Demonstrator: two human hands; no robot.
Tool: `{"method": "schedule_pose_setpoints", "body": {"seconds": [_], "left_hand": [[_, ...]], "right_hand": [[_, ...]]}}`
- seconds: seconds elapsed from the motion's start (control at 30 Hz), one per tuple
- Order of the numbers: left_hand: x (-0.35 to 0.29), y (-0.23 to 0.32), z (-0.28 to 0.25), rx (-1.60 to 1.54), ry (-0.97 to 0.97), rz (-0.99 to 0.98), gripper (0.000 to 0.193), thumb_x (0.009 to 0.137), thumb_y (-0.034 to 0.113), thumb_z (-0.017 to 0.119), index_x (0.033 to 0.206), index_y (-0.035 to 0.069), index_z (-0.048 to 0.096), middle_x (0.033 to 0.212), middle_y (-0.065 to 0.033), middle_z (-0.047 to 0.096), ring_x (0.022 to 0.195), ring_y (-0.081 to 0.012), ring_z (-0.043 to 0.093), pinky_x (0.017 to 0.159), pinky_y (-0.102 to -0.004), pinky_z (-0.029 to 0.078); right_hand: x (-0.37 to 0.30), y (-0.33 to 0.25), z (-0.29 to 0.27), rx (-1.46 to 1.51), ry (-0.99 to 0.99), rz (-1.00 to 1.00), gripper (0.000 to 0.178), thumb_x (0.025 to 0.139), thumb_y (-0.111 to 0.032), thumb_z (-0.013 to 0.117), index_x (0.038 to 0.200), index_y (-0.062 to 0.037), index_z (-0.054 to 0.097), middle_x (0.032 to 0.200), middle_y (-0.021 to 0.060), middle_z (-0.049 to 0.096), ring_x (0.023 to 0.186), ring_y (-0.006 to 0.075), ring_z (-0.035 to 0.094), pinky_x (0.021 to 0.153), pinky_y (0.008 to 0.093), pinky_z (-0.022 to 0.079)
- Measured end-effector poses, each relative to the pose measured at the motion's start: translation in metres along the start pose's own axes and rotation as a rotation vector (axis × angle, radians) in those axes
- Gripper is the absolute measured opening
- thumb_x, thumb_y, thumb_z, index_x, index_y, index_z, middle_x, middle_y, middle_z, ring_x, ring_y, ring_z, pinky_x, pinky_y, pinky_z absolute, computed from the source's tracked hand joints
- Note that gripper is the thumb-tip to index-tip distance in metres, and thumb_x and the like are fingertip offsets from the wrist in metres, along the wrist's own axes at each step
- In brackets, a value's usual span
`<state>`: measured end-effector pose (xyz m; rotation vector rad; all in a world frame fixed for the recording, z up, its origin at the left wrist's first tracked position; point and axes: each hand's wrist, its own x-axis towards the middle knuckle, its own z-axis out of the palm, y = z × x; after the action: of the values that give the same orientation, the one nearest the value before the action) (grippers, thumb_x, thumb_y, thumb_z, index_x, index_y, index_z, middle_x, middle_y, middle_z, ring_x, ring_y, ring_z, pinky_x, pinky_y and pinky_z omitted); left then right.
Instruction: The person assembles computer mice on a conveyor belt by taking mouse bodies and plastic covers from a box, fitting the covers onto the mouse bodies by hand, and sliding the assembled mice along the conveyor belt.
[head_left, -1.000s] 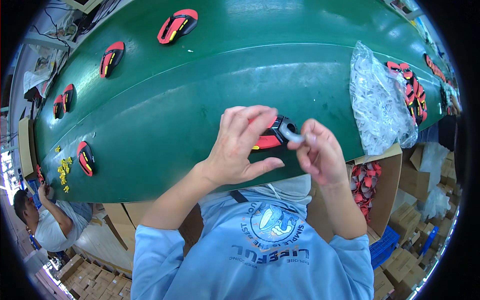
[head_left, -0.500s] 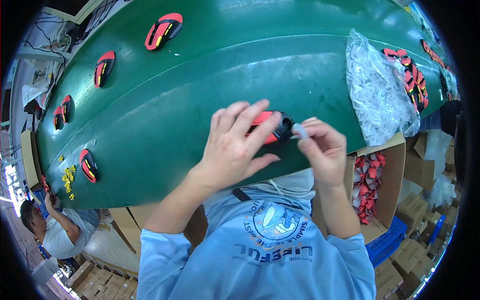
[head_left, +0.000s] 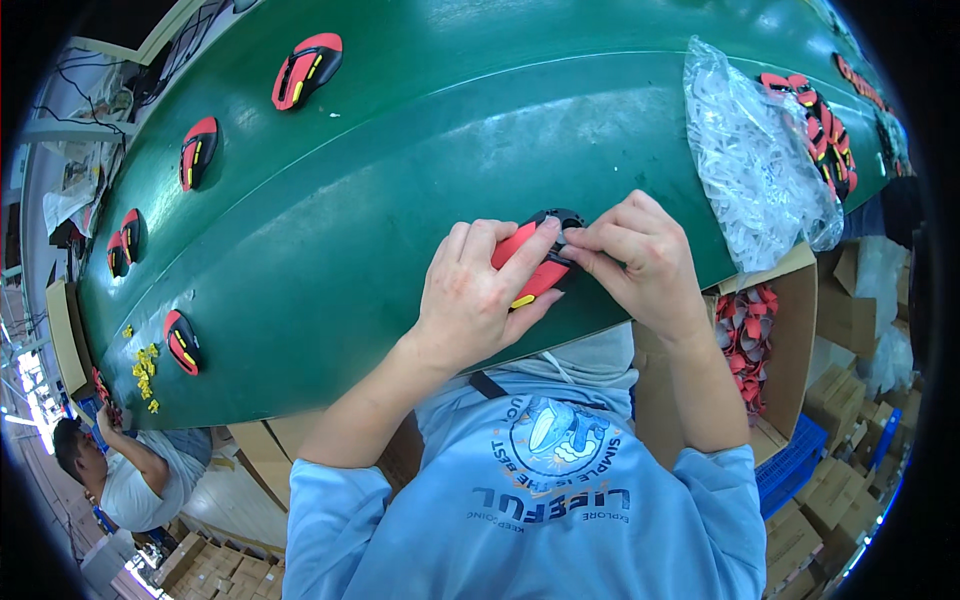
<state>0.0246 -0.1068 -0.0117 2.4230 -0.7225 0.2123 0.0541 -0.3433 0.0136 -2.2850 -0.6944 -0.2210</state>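
A red and black computer mouse shell (head_left: 544,277) with a yellow side strip rests at the near part of the green table. My left hand (head_left: 475,290) is closed around its red body, fingers over the top and thumb along the near side. The fingertips of my right hand (head_left: 640,255) pinch a small translucent piece (head_left: 562,238) against the black end of the shell. Most of that piece is hidden by the fingers.
A clear bag of translucent parts (head_left: 735,165) lies to the right, beside a pile of mouse shells (head_left: 828,140). Several more shells (head_left: 198,152) and yellow pieces (head_left: 145,375) are at left. A carton (head_left: 790,350) holds red parts. Another person (head_left: 135,470) works at far left.
My right hand has brought the translucent piece up and left onto the shell's black end. My left fingers have closed more firmly over the shell. The view has shifted slightly.
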Motion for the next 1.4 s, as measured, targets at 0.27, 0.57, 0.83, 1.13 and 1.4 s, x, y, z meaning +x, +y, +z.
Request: {"method": "schedule_pose_setpoints", "body": {"seconds": [0.27,0.57,0.83,1.13,1.4], "left_hand": [[0.000,-0.004,0.005,0.008,0.044,0.046,0.071,0.073,0.029,0.094,0.140,0.015,0.073,0.112,-0.0107,0.063,0.097,-0.0285,0.063,0.083,-0.0404,0.056],[0.008,0.002,0.005,0.084,0.029,0.108,0.068,0.072,0.031,0.092,0.132,0.007,0.073,0.120,-0.0109,0.067,0.094,-0.0281,0.065,0.080,-0.0396,0.057],[0.013,-0.009,-0.001,0.153,0.037,0.226,0.063,0.073,0.022,0.090,0.127,-0.003,0.073,0.126,-0.0179,0.071,0.107,-0.0364,0.070,0.094,-0.0486,0.056],[0.007,-0.025,-0.007,0.123,-0.049,0.045,0.070,0.085,0.011,0.082,0.151,0.004,0.060,0.153,-0.0238,0.055,0.130,-0.0424,0.058,0.111,-0.0515,0.048],[0.014,-0.029,-0.008,0.155,-0.105,0.067,0.077,0.084,0.011,0.083,0.155,0.001,0.054,0.149,-0.0214,0.059,0.131,-0.0417,0.056,0.114,-0.0518,0.044]], "right_hand": [[-0.002,-0.005,-0.001,-0.023,-0.074,-0.071,0.019,0.081,-0.010,0.088,0.100,-0.0080,0.083,0.084,0.0046,0.070,0.079,0.0237,0.061,0.070,0.0362,0.053],[-0.028,-0.022,-0.016,-0.275,-0.248,-0.074,0.054,0.081,-0.021,0.088,0.132,-0.0081,0.075,0.085,0.0024,0.067,0.078,0.0231,0.066,0.064,0.0358,0.057],[-0.047,-0.014,0.010,-0.133,-0.140,-0.022,0.057,0.091,-0.036,0.081,0.141,-0.0109,0.070,0.088,0.0065,0.075,0.079,0.0258,0.075,0.064,0.0405,0.061],[-0.290,0.166,-0.077,-0.459,0.628,0.939,0.027,0.100,-0.029,0.078,0.107,-0.0028,0.079,0.087,0.0117,0.079,0.076,0.0218,0.076,0.071,0.0345,0.058],[-0.353,0.192,-0.074,-0.240,0.620,1.253,0.031,0.100,-0.029,0.078,0.114,-0.0011,0.078,0.092,0.0157,0.080,0.084,0.0220,0.078,0.078,0.0363,0.060]]}}
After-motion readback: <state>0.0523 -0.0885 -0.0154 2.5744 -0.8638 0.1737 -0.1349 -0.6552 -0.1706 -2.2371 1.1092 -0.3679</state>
